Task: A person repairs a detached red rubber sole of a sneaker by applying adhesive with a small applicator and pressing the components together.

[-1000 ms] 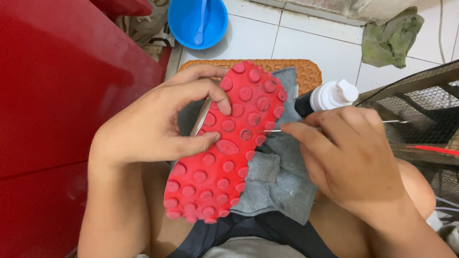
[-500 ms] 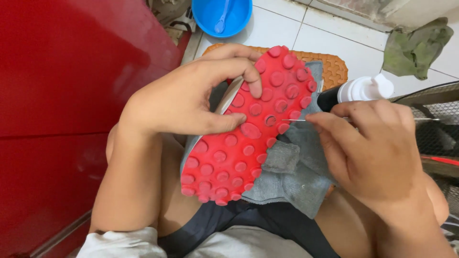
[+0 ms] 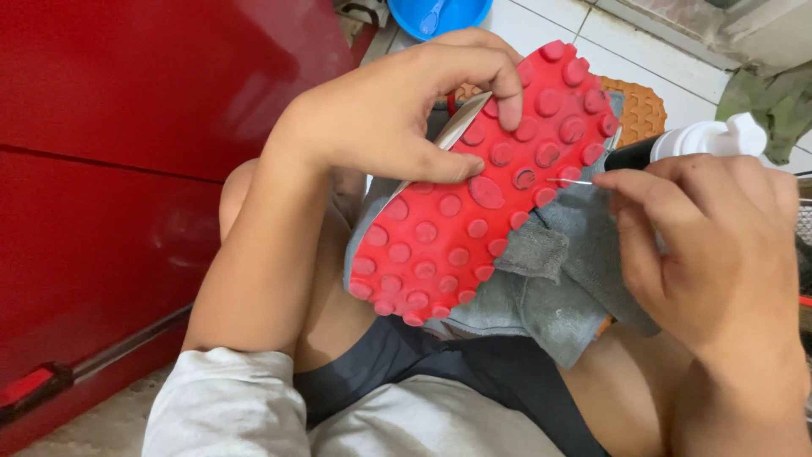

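Observation:
A shoe with a red studded sole [image 3: 474,203] lies sole-up over my lap on a grey cloth [image 3: 558,288]. My left hand [image 3: 397,110] grips the shoe from the left, thumb across the sole and fingers curled over its upper edge. My right hand [image 3: 710,245] pinches a thin metal needle [image 3: 562,180] whose tip touches the sole's right edge near the toe. A dark bottle with a white cap [image 3: 694,140] sits behind my right hand; I cannot tell whether the hand also holds it.
A red cabinet [image 3: 127,152] stands close on the left. A blue bowl [image 3: 440,15] sits on the white tiled floor ahead, an orange woven mat [image 3: 639,106] lies under the shoe's toe, and a green rag [image 3: 774,101] is at the far right.
The view has closed in and shifted right. My left hand has slid its fingers higher on the sole. The needle stays at the sole's right edge.

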